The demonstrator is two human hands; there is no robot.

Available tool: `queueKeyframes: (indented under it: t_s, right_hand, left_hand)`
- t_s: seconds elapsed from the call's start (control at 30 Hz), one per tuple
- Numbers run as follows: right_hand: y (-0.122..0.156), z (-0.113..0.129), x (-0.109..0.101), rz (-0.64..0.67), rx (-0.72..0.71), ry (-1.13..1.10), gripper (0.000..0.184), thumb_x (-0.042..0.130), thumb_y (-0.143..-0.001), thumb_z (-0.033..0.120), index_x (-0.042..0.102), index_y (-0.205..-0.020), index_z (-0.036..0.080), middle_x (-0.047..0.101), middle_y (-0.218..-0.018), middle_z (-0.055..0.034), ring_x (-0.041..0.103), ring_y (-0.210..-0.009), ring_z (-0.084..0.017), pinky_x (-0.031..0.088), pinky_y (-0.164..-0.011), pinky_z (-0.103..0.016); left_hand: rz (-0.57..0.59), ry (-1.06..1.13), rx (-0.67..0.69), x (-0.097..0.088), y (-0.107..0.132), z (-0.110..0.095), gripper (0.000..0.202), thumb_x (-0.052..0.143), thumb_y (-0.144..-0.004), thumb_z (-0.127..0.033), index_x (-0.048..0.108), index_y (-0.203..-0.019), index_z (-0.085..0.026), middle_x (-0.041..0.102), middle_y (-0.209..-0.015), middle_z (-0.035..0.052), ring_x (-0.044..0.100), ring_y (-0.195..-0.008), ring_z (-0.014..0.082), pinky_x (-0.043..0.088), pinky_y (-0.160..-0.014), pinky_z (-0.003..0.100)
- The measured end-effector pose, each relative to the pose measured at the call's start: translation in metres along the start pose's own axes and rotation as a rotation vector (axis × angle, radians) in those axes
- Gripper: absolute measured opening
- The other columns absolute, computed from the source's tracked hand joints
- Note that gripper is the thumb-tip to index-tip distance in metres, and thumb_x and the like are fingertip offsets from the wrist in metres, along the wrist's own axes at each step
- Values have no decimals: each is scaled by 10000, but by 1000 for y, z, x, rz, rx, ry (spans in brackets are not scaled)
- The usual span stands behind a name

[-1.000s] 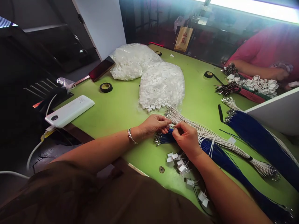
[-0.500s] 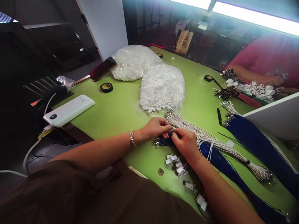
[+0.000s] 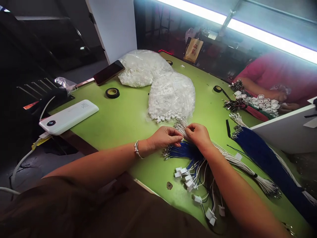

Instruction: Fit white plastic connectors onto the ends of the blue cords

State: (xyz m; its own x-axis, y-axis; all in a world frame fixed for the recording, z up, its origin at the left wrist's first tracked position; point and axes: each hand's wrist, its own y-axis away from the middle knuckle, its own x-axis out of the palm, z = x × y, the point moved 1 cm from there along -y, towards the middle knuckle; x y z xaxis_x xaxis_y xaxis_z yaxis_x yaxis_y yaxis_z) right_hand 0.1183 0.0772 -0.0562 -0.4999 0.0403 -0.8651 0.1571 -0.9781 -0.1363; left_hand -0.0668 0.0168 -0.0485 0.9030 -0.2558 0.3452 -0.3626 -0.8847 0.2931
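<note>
My left hand (image 3: 165,137) and my right hand (image 3: 199,135) meet over the green table (image 3: 123,119), both with fingers pinched together. They close on thin wires at the metal-tipped end of the white wire bundle (image 3: 237,159); what exactly sits between the fingertips is hidden. Just below them lies a blue wire bundle (image 3: 182,152) with metal tips pointing left. Near my right forearm several wires fitted with small white connectors (image 3: 189,178) lie in a loose pile.
Two clear bags of white connectors (image 3: 172,94) lie behind my hands. A white power bank (image 3: 69,116), a phone (image 3: 109,72) and a black tape roll (image 3: 112,93) are at the left. More blue wire bundles (image 3: 262,155) lie right. A person in pink (image 3: 279,74) works opposite.
My right hand has shifted up from the blue bundle to the white bundle's tips. More wires with connectors now lie in the pile by my forearm. The view tilted slightly.
</note>
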Motion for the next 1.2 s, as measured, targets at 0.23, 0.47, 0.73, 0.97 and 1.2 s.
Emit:
queueKeyframes:
  t_s: [0.23, 0.47, 0.73, 0.97, 1.2]
  right_hand:
    - [3, -2, 1, -41, 88, -233, 154, 593, -671, 300, 689, -630, 187, 678, -601, -11, 593, -593, -158, 449, -596, -268]
    - [9, 7, -16, -69, 56, -278, 130, 549, -656, 271, 642, -617, 189, 622, -562, 2, 531, -538, -135, 430, -561, -259]
    - [50, 22, -28, -54, -36, -430, 224, 614, -769, 361, 726, -721, 173, 697, -652, -28, 549, -554, -132, 447, -563, -258]
    - [68, 19, -25, -58, -28, -529, 179, 633, -786, 298, 754, -794, 167, 695, -648, -24, 525, -509, -116, 413, -499, -242]
    - [71, 20, -19, -204, -264, -378, 137, 621, -856, 218, 756, -842, 198, 660, -714, -22, 583, -631, -131, 452, -612, -261]
  left_hand:
    - [34, 10, 15, -4, -4, 8, 197, 832, -722, -194, 695, -815, -85, 701, -625, 27, 660, -535, 81, 543, -571, 179]
    - [38, -19, 54, -1, -5, 11, 218, 813, -754, -247, 673, -805, -87, 700, -621, 34, 663, -536, 92, 542, -564, 184]
    - [69, 120, 7, 3, -2, 7, 268, 841, -728, -267, 672, -831, -87, 694, -625, 24, 629, -517, 61, 509, -559, 152]
    - [47, 244, -54, 0, -7, 14, 313, 889, -656, -230, 675, -827, -79, 685, -663, 21, 649, -567, 73, 526, -570, 149]
    - [81, 257, -82, -2, -8, 12, 343, 903, -636, -234, 683, -835, -61, 672, -663, 24, 637, -568, 66, 511, -554, 129]
